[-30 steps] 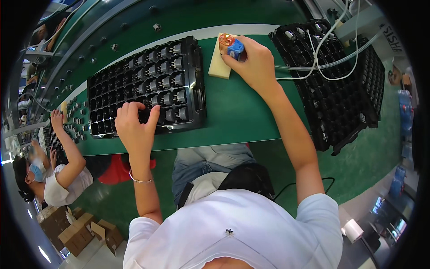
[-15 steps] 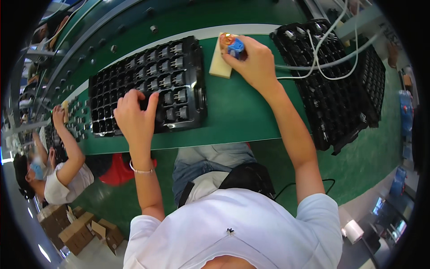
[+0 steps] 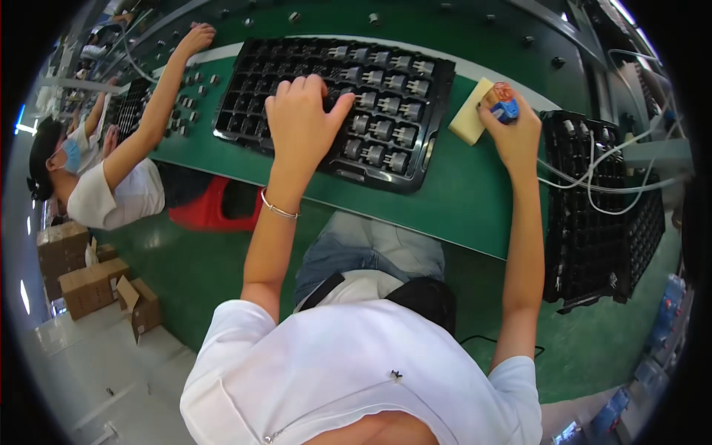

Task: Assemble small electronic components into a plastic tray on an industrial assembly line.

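My left hand (image 3: 304,122) reaches over a black compartment tray (image 3: 415,174). Its thumb stands apart from the curled fingers, and I make out nothing between them. Rows of small grey cylindrical parts with metal prongs (image 3: 381,130) fill the tray's right side, close to my thumb. Over to the right, my right hand (image 3: 518,127) is closed round a small blue part with a copper-coloured top (image 3: 504,110). That part is at the right edge of a pale yellow block (image 3: 469,119) on the green table; whether they touch I cannot tell.
Black trays (image 3: 586,222) stand at the right, with white cables (image 3: 593,174) across them. Along the far side runs a green belt (image 3: 334,26) carrying scattered small parts. A masked co-worker (image 3: 111,170) sits at the left beside a red stool (image 3: 211,211). Cardboard boxes (image 3: 93,285) lie on the floor.
The view has turned, so the table and tray sit further right in the picture. My left hand stays over the tray; my right keeps the blue part. The co-worker's arm now stretches toward the belt.
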Motion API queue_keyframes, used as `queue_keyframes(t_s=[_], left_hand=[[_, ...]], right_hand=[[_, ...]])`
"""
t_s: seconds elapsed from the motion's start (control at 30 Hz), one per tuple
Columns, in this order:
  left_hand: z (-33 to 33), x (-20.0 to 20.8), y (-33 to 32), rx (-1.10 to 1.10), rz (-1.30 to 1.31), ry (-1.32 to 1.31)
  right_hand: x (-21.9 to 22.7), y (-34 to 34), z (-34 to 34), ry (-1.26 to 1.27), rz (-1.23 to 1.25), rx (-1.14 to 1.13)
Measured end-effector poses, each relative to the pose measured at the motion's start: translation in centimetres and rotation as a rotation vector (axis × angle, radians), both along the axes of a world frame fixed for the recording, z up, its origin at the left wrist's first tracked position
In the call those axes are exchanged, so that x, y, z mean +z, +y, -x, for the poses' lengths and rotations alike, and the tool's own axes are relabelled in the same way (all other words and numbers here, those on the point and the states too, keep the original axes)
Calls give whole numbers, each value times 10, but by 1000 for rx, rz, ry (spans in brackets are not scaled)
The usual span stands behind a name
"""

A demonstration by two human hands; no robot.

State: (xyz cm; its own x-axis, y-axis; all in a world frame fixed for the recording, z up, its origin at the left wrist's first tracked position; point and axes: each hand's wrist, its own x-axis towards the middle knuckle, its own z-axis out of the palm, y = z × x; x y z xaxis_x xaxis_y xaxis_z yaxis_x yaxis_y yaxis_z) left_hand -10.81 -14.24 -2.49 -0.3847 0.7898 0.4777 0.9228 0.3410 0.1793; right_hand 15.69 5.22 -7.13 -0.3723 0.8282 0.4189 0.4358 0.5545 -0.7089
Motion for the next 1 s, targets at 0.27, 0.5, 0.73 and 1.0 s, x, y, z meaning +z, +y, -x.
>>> queue_keyframes(t_s=[0.27,0.5,0.73,1.0], left_hand=[[8,5,18,25,176,-31],[20,-2,13,-37,-16,-266],[13,0,14,-77,-83,-253],[3,23,8,-334,-307,-611]], right_hand=[[8,93,54,10,-26,-113],[-15,145,90,-216,-73,-120],[3,142,84,-332,-101,-55],[46,24,65,383,284,208]])
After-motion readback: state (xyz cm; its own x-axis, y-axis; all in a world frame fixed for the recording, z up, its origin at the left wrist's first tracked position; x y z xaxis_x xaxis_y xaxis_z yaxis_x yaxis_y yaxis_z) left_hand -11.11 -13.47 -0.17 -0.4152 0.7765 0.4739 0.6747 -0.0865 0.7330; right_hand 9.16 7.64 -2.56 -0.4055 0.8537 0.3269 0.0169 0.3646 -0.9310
